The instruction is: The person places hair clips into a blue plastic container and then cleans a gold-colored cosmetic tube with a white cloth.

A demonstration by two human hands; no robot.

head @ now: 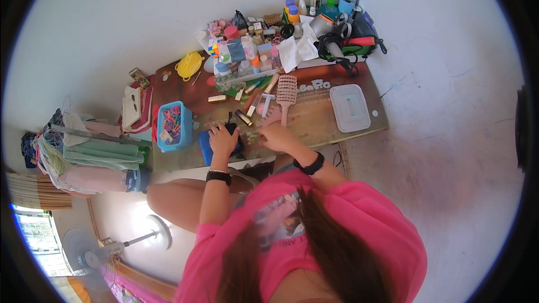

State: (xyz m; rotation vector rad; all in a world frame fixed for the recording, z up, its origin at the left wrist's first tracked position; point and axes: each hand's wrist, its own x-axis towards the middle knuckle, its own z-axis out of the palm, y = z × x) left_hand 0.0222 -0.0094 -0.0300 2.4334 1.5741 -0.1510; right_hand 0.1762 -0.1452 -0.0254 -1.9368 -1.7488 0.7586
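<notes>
My left hand [223, 139] lies palm down, fingers a little apart, over a flat blue item [205, 147] and a black item [240, 145] at the table's near edge. What these two are is partly hidden by the hand. My right hand [278, 136] is bent over the table with its fingers curled; whether anything is in them is hidden. Just beyond it lie a pink wide-toothed comb [271, 115] and a pink vented hairbrush [286, 90]. A black-and-gold lipstick tube [244, 118] lies between the hands, a pale razor [267, 104] farther back.
On the left of the table [316, 124] stands a blue basket [188, 128] of colourful small items. A translucent lid [350, 108] lies at right. Behind are a crowded cosmetics box [248, 76], a hair dryer [332, 44] with a black cord and a yellow lidded dish [189, 66].
</notes>
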